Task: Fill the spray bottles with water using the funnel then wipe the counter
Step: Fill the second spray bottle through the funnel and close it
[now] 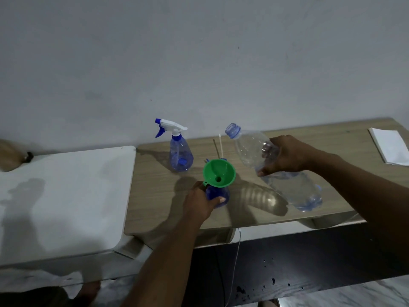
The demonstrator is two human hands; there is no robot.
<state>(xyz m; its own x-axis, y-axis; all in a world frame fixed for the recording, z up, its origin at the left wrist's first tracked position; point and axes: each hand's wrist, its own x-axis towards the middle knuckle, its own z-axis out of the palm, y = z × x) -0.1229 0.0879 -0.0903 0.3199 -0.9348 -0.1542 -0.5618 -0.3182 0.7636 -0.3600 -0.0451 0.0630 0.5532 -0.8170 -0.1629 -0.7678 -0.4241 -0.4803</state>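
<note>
Several dark spots (272, 280) speckle the dark floor (321, 258) nearest the person, and a thin white cable (236, 258) hangs from under the counter's front edge. Over the wood-grain counter (155, 196) the two hands are well apart. The left hand (199, 201) grips the open blue spray bottle (218, 192), which stands upright with the green funnel (219, 171) seated in its neck. Just to the right, the right hand (287, 157) is wrapped round the middle of a big clear water bottle (250, 149). It is held tilted, with its uncapped mouth raised up and leftward, beside the funnel rather than over it, and its base low near the front edge. Behind the funnel a white tube (220, 144) pokes up, its lower end hidden. Farther back stands a second spray bottle (181, 155) with its white-and-blue trigger head on. A white folded sheet (389, 149) lies at the far right. A white surface (66, 196) adjoins the counter on the left, and a plain pale wall (199, 63) rises behind.
</note>
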